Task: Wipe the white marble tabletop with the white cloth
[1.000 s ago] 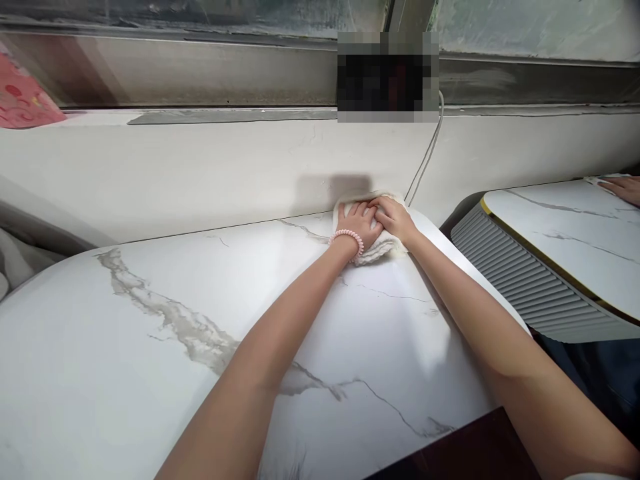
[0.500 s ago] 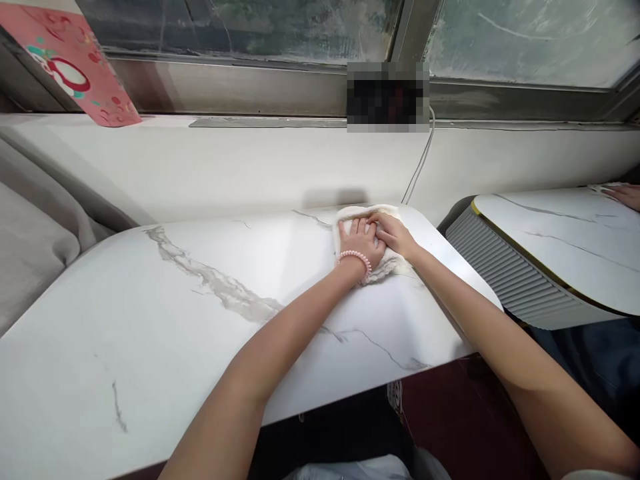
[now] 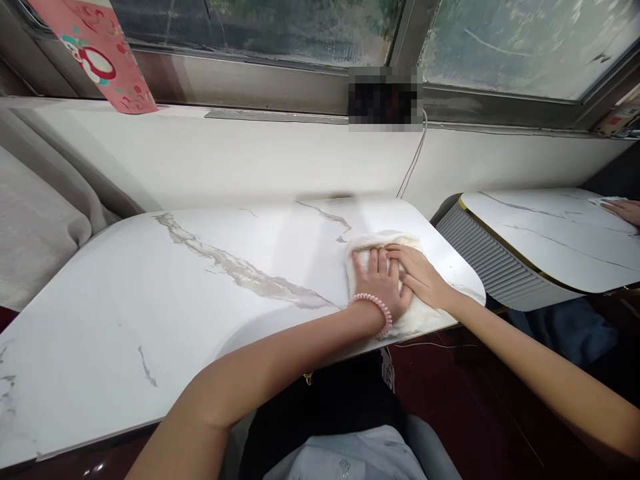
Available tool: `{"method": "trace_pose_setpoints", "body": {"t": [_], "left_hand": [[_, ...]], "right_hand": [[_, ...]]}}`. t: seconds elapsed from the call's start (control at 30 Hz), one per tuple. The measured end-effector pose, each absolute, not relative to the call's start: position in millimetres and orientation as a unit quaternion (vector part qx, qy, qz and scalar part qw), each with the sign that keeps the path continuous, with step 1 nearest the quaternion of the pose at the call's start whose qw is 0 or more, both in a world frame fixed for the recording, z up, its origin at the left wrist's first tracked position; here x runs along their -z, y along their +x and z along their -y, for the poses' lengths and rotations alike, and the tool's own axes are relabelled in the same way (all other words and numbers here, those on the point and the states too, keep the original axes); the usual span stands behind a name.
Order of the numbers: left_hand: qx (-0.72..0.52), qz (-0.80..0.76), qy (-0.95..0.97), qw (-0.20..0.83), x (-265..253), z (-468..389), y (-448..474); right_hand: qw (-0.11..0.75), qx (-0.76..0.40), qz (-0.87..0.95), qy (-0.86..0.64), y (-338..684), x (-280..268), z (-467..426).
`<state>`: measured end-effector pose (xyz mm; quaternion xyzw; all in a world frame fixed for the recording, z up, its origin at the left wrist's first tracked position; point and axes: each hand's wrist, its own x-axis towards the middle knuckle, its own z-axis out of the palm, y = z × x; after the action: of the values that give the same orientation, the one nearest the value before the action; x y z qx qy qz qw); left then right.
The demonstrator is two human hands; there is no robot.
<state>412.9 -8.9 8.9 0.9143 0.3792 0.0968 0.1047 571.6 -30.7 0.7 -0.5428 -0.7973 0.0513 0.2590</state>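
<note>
A cream-white cloth (image 3: 383, 241) lies spread on the white marble-patterned tabletop (image 3: 200, 307), close to its near edge at the right end. My left hand (image 3: 383, 287) presses flat on it, palm down with the fingers spread, and wears a pink coiled band (image 3: 373, 304) at the wrist. From the right comes my right hand (image 3: 423, 277), also palm down on the cloth, its outstretched fingers reaching to those of the left hand. Neither hand shows a closed grip. The cloth's underside is hidden.
To the right stands another marble-topped table (image 3: 550, 233) with a ribbed side, where another person's hand (image 3: 625, 210) rests on a white cloth. Behind are a white wall, a cable (image 3: 413, 160) and a pink paper (image 3: 110, 60). Grey fabric (image 3: 40, 220) hangs at left.
Both hands and the cloth have slid from the table's far edge toward me, to the near edge. The view has shifted slightly.
</note>
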Motion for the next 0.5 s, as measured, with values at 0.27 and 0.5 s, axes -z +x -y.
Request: {"method": "trace_pose_setpoints", "body": {"t": [0.27,0.5], "left_hand": [[-0.110,-0.341,0.923,0.138,-8.8,28.3,374.5],[-0.081,-0.339,0.931,0.111,-17.4,8.6,346.2]], "right_hand": [[0.254,-0.053,0.794,-0.550,534.6,-5.4,60.2],[0.280,-0.082,0.795,-0.531,510.3,-5.8,37.2]]}}
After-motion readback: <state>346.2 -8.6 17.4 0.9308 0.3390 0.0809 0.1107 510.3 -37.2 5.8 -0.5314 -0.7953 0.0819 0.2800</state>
